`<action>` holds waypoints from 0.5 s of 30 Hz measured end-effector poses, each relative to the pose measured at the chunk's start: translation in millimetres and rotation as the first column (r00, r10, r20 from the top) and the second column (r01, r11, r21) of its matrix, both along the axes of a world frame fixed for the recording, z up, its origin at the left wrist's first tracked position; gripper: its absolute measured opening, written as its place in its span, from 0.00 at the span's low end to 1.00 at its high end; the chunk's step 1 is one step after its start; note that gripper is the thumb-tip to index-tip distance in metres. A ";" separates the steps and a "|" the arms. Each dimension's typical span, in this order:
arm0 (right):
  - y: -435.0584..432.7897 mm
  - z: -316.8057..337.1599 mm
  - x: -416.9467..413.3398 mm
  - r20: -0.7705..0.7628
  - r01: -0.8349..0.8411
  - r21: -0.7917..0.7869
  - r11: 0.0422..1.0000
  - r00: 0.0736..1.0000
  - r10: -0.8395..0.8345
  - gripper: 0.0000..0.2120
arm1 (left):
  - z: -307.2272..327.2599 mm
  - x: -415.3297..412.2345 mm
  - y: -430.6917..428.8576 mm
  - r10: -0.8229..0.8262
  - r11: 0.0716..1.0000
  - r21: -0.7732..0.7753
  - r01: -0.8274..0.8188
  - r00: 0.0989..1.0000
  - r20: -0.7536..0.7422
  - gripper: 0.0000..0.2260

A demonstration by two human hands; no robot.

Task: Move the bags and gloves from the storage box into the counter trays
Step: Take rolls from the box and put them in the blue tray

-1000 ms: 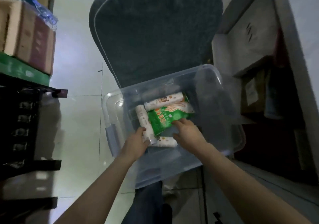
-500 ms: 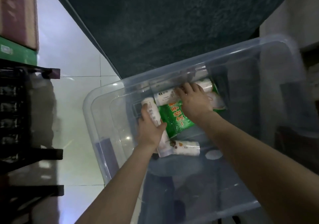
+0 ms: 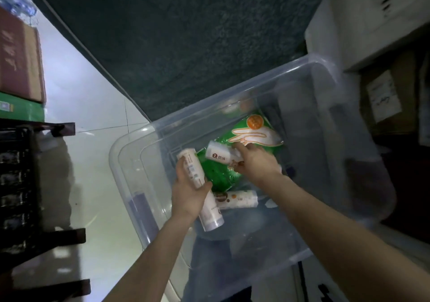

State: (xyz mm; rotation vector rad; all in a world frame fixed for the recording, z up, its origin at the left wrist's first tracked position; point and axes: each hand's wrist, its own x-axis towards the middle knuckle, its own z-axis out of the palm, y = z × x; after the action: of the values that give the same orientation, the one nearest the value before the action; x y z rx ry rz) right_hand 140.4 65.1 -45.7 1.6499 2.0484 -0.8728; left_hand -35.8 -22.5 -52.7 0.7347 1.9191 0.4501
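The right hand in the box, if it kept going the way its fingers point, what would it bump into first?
Probably the green glove packet. The right hand already has its grip on a small white roll, and its fingers point at the packet's printed hand picture, though depth is unclear.

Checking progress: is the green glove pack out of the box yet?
No, still inside: green glove pack lies on the clear storage box floor.

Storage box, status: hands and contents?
Left hand gripping a white roll. Right hand on second roll, over green glove pack. Third roll loose; nothing blocking.
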 end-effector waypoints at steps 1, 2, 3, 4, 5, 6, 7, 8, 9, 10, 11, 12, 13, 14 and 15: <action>-7.0 10.0 5.2 -0.030 0.075 0.009 0.997 0.997 -0.074 0.28 | 7.8 2.0 1.1 -0.002 1.000 0.021 0.002 1.000 0.001 0.41; -13.9 20.7 10.5 -0.053 0.133 0.018 0.991 0.990 -0.132 0.28 | 16.6 4.6 2.1 -0.011 0.999 0.045 0.011 1.000 0.003 0.41; -20.5 33.2 16.0 -0.078 0.179 0.030 0.983 0.981 -0.176 0.28 | 26.1 8.1 3.3 -0.026 0.997 0.073 0.025 1.000 0.008 0.41; -26.3 47.6 21.5 -0.106 0.220 0.046 0.974 0.971 -0.214 0.28 | 36.4 11.8 4.6 -0.043 0.994 0.104 0.041 0.999 0.015 0.41; -32.4 63.3 27.2 -0.132 0.252 0.070 0.965 0.961 -0.242 0.29 | 48.2 15.9 5.2 -0.059 0.990 0.132 0.055 0.998 0.025 0.41; -38.8 80.2 33.5 -0.150 0.274 0.106 0.956 0.955 -0.257 0.28 | 61.7 20.7 5.4 -0.077 0.985 0.160 0.071 0.996 0.033 0.41; -46.0 98.3 40.6 -0.158 0.286 0.150 0.946 0.952 -0.263 0.28 | 76.5 26.4 4.8 -0.100 0.977 0.191 0.091 0.994 0.037 0.41; -53.6 117.5 48.0 -0.163 0.295 0.197 0.935 0.950 -0.265 0.28 | 92.3 33.1 3.6 -0.124 0.967 0.228 0.112 0.991 0.040 0.41; -62.3 137.5 56.2 -0.170 0.305 0.242 0.921 0.948 -0.269 0.28 | 109.0 40.5 1.3 -0.149 0.955 0.267 0.132 0.988 0.043 0.40; -72.2 158.0 65.2 -0.178 0.320 0.285 0.904 0.944 -0.278 0.28 | 126.2 49.4 -1.7 -0.173 0.940 0.307 0.150 0.984 0.050 0.40; -83.2 178.9 74.8 -0.188 0.339 0.327 0.882 0.938 -0.291 0.28 | 144.0 58.9 -5.8 -0.201 0.923 0.348 0.167 0.978 0.064 0.39; -95.7 199.7 84.7 -0.195 0.357 0.369 0.858 0.932 -0.304 0.27 | 162.4 69.6 -10.8 -0.235 0.902 0.387 0.188 0.969 0.075 0.39; -109.5 220.3 95.1 -0.200 0.373 0.409 0.833 0.927 -0.317 0.27 | 181.3 81.2 -17.3 -0.274 0.879 0.426 0.216 0.958 0.080 0.39; -125.3 241.4 106.5 -0.203 0.386 0.446 0.807 0.922 -0.330 0.27 | 200.7 93.7 -25.5 -0.314 0.852 0.463 0.244 0.946 0.080 0.39; -142.4 262.2 118.2 -0.207 0.401 0.480 0.781 0.916 -0.343 0.27 | 220.5 106.9 -34.5 -0.349 0.825 0.499 0.266 0.934 0.080 0.39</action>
State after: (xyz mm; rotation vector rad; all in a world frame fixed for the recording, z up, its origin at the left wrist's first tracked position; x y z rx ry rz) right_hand 258.6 -77.3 216.5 2.4120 2.1941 -0.5523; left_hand 71.1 -57.0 167.8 1.2705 1.4966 0.7721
